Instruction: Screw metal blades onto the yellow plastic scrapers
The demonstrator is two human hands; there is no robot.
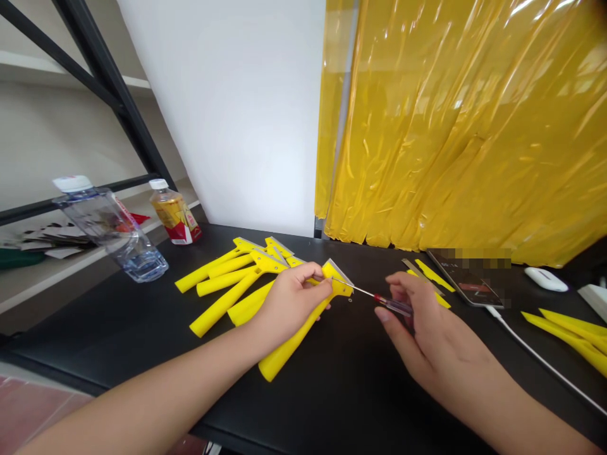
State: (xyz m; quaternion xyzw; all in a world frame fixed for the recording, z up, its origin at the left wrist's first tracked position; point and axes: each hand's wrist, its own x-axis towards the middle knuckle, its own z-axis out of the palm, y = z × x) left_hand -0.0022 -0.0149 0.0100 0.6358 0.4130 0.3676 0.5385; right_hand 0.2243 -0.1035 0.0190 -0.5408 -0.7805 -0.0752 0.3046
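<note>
My left hand [298, 294] is closed on a yellow scraper [289, 347] near its wide head, where a metal blade edge shows at the top. The scraper's handle slants down toward me over the black table. In my right hand [417, 316] is a screwdriver [396, 306] with a clear, dark red-tinted handle. Its thin shaft points left, and the tip is at the scraper's head beside my left thumb. A tiny nut or washer [350, 300] lies just by the head. Several more yellow scrapers [227, 303] lie in an overlapping pile left of my left hand.
A tilted-looking clear water bottle [142, 256] and a drink bottle [175, 212] stand at the left. Yellow plates and a blade [435, 275] lie beside a phone [467, 278] with a white cable [535, 354]. A white earbud case [545, 279] and more yellow parts [573, 335] are at the right.
</note>
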